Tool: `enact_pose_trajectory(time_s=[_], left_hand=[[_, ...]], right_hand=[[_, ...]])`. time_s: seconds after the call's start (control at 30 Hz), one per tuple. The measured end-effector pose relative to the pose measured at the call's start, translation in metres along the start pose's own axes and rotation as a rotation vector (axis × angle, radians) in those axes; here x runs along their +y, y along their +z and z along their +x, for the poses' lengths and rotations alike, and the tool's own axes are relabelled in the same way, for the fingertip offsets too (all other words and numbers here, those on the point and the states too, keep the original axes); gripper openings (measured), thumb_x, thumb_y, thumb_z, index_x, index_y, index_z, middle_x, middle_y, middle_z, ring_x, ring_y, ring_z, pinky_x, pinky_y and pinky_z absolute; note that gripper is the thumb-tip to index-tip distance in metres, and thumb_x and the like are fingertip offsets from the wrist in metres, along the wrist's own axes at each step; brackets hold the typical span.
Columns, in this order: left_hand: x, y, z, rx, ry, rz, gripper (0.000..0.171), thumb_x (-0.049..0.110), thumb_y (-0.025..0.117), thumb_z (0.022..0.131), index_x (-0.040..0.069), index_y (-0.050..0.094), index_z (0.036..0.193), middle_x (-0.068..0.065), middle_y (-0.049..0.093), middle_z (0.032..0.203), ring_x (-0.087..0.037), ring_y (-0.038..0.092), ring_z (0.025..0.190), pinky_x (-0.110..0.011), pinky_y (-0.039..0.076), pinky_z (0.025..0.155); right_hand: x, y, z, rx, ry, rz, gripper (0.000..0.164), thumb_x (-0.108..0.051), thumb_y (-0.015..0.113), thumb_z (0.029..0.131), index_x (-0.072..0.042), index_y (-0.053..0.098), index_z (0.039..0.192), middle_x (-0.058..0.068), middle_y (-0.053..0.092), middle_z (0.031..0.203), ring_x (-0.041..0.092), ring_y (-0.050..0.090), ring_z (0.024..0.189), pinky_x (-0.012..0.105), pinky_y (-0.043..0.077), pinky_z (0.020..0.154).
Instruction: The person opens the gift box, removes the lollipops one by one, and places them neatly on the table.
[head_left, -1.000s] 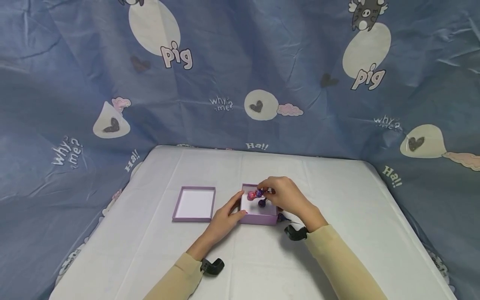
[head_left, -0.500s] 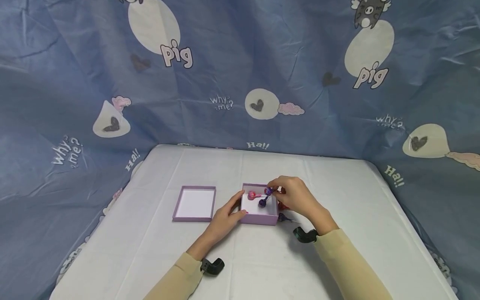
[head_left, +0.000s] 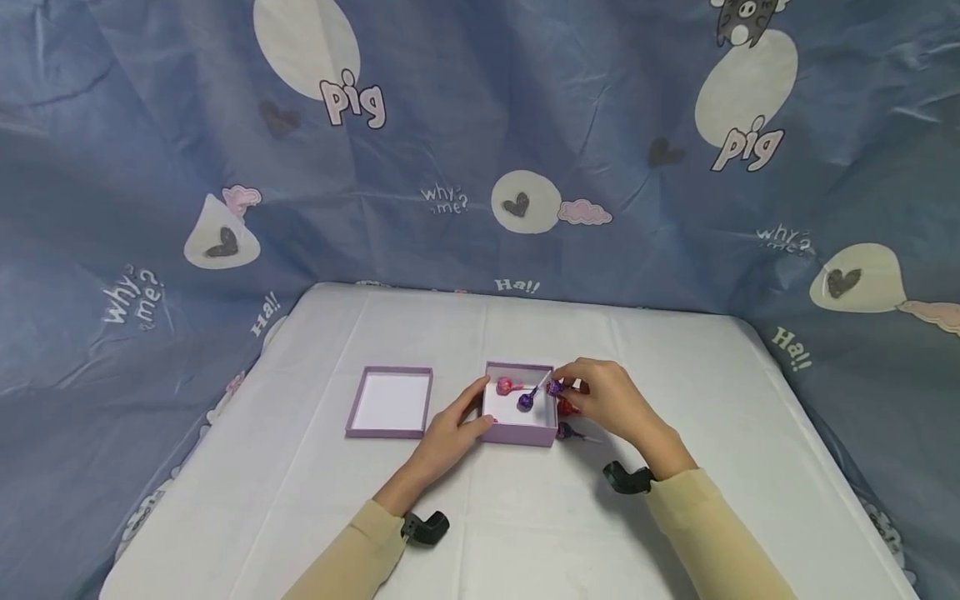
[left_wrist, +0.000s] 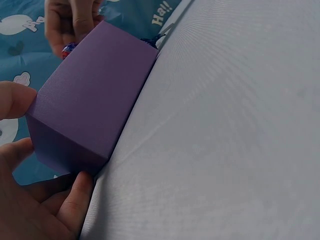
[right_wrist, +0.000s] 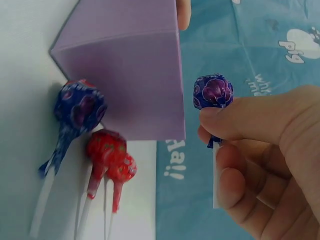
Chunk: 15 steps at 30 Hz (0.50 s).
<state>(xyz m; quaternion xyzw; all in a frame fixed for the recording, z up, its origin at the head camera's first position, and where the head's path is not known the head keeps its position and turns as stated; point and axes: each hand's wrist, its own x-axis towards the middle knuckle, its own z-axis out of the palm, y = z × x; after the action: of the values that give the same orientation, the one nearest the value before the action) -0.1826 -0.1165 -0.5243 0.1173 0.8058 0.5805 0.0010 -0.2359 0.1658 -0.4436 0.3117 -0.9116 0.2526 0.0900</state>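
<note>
A white surface [head_left: 517, 517] carries the purple box [head_left: 519, 434]. Left of the box lies a shallow lid [head_left: 389, 404]. The left hand [head_left: 455, 423] grips the box's left side, thumb and fingers spread; the right hand [head_left: 603, 398], by the box's right rim, pinches a blue-purple lollipop [right_wrist: 213, 91]. Inside the box: a pink lollipop [head_left: 505, 386], a purple lollipop [head_left: 526, 402]. Right of it: a blue lollipop [right_wrist: 81, 110], red lollipops [right_wrist: 106, 148].

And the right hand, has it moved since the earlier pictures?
Yes, rightward: the right hand reached over the purple box before, and is now at its right edge.
</note>
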Motion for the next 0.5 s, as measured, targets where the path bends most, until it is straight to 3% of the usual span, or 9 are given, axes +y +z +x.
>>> enact_pose_trajectory(time_s=[0.17, 0.47, 0.5], left_hand=[[-0.003, -0.002, 0.002, -0.006, 0.006, -0.001, 0.064, 0.028, 0.068, 0.098, 0.034, 0.04, 0.155, -0.001, 0.044, 0.154, -0.017, 0.039, 0.142, -0.039, 0.029, 0.118], [-0.002, -0.002, 0.001, -0.01, 0.005, 0.009, 0.064, 0.029, 0.067, 0.098, 0.032, 0.04, 0.156, -0.001, 0.043, 0.155, -0.017, 0.038, 0.142, -0.038, 0.028, 0.118], [0.003, -0.003, -0.001, -0.011, 0.005, 0.008, 0.064, 0.027, 0.067, 0.098, 0.03, 0.04, 0.156, -0.003, 0.043, 0.155, -0.018, 0.038, 0.143, -0.039, 0.028, 0.118]], right_hand=[[0.004, -0.002, -0.006, 0.007, -0.002, -0.012, 0.027, 0.0, 0.075, 0.084, -0.018, 0.078, 0.103, -0.011, 0.069, 0.088, 0.006, 0.058, 0.072, 0.027, 0.052, 0.064], [0.007, 0.0, -0.02, 0.018, -0.031, -0.019, 0.029, 0.002, 0.08, 0.081, -0.015, 0.079, 0.104, -0.011, 0.07, 0.088, 0.005, 0.057, 0.071, 0.026, 0.051, 0.062], [0.008, 0.001, -0.022, 0.014, -0.028, -0.02, 0.029, 0.001, 0.08, 0.081, -0.015, 0.079, 0.105, -0.011, 0.07, 0.089, 0.005, 0.056, 0.071, 0.026, 0.051, 0.062]])
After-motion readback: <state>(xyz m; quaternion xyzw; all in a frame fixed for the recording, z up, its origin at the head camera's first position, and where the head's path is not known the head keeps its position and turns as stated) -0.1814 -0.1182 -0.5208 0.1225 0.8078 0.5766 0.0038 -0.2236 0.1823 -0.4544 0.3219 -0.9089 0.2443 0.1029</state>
